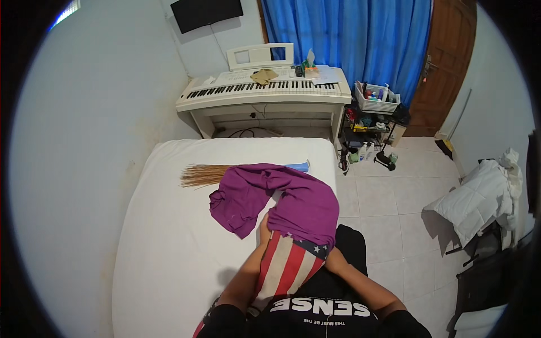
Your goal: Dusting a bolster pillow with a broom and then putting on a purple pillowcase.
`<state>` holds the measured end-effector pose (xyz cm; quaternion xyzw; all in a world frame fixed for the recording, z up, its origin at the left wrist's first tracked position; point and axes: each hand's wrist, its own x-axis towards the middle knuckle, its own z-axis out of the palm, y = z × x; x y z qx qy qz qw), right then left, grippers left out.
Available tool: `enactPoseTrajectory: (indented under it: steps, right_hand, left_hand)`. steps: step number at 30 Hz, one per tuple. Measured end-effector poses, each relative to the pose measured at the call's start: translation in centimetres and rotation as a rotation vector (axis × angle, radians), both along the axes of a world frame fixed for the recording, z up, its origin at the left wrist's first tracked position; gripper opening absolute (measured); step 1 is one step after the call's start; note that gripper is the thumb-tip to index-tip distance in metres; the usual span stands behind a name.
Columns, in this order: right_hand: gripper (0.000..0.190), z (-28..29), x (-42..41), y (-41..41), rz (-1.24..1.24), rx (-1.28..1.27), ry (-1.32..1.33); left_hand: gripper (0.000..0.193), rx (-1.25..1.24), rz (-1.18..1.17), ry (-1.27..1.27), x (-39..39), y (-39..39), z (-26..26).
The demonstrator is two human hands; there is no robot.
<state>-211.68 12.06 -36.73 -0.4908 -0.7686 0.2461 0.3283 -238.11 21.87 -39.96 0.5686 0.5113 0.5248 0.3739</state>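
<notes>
A purple cloth cover [302,203] is drawn over the far end of a cushion [281,264] with red and cream stripes and white stars on dark blue. The cover's loose length curves away to the left over the white bed [165,249]. My left hand [265,230] grips the left side at the cover's edge, its fingers partly hidden. On the opposite side, my right hand [335,260] holds the cushion near the starred band and the cover's gathered rim; its fingertips are hidden. Beneath the far part of the purple cloth lies a stick broom [205,175] with a blue handle [299,166].
Past the bed's far edge stands a white digital piano [262,91]. Right of it is a black rack [367,131] bearing a white basket [378,104]. Bottles stand on the tiled floor [380,194]. White bedding [473,203] hangs over a stand at the right.
</notes>
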Motion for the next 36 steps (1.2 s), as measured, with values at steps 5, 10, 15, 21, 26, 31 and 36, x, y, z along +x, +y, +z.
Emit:
enactPoseTrajectory:
  steps: [5,10,15,21,26,31,36]
  right_hand:
    - [0.029,3.8,5.3,3.8,0.008,-0.432,-0.346]
    - [0.042,9.2,5.3,8.2,-0.245,-0.03,-0.038]
    - [0.057,8.0,3.2,16.9,-0.428,0.132,0.091]
    - [0.043,6.1,-1.4,14.2,-0.443,-0.097,0.079]
    - [0.039,5.9,2.0,13.3,-0.504,0.202,0.09]
    - [0.037,6.8,5.4,11.5,-0.676,-0.004,0.436]
    - [0.031,6.7,6.5,11.1,-0.465,-0.244,1.229]
  left_hand:
    - [0.041,-0.014,-0.028,0.081,-1.0,-2.7,1.6]
    - [0.048,-0.427,-0.201,0.241,-7.7,-12.5,4.3]
    - [0.056,-1.169,-0.326,-0.018,-13.0,-17.6,6.6]
    - [0.049,-0.447,-0.187,0.426,-10.3,-21.4,3.9]
    - [0.039,0.061,-0.036,1.135,-9.4,-18.4,8.9]
    - [0.043,0.217,0.258,1.108,-10.3,-13.7,19.6]
    - [0.036,0.434,0.217,1.185,-8.4,-12.9,27.7]
